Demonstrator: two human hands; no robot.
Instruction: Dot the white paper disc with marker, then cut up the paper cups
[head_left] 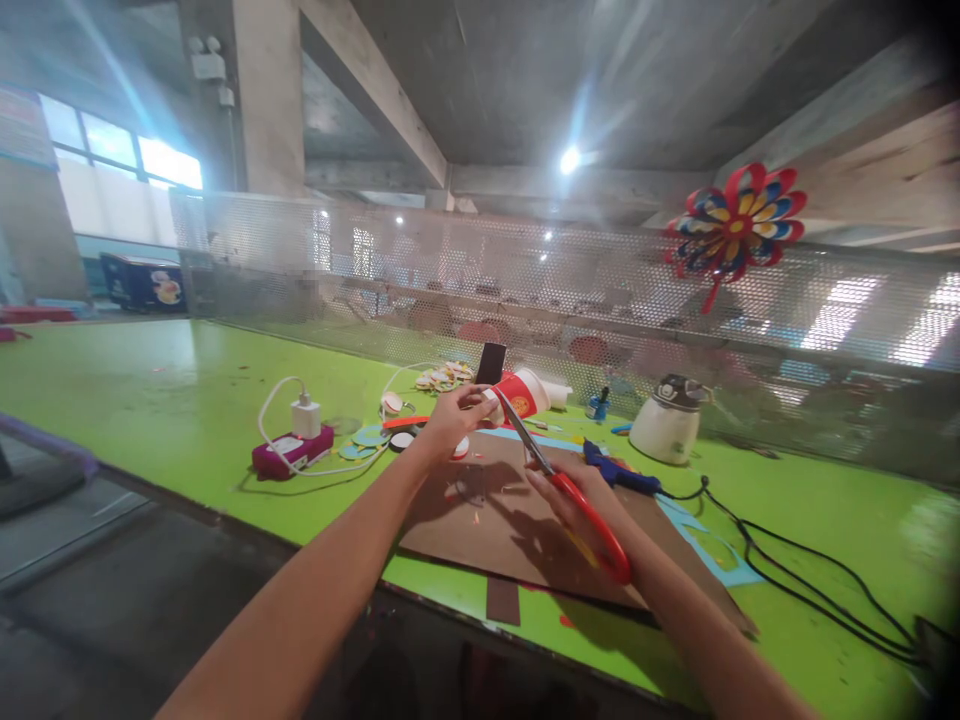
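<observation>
My left hand (451, 420) holds a red and white paper cup (526, 394) tilted on its side, above the back of a brown board (450, 520). In my right hand (577, 490) is a pair of scissors (559, 482) with red handles. Their metal blades point up and left and reach the near end of the cup. Whether the blades are cutting into the paper, I cannot tell. Small scraps lie on the board below my hands. A dark phone (491, 363) leans upright just behind the cup.
A blue glue gun (619, 470) lies right of my right hand, its black cord trailing right. Behind it stands a white kettle-like jug (666, 420). A purple power strip (289, 455) with a white charger sits left. Mesh (600, 300) borders the green table (172, 400).
</observation>
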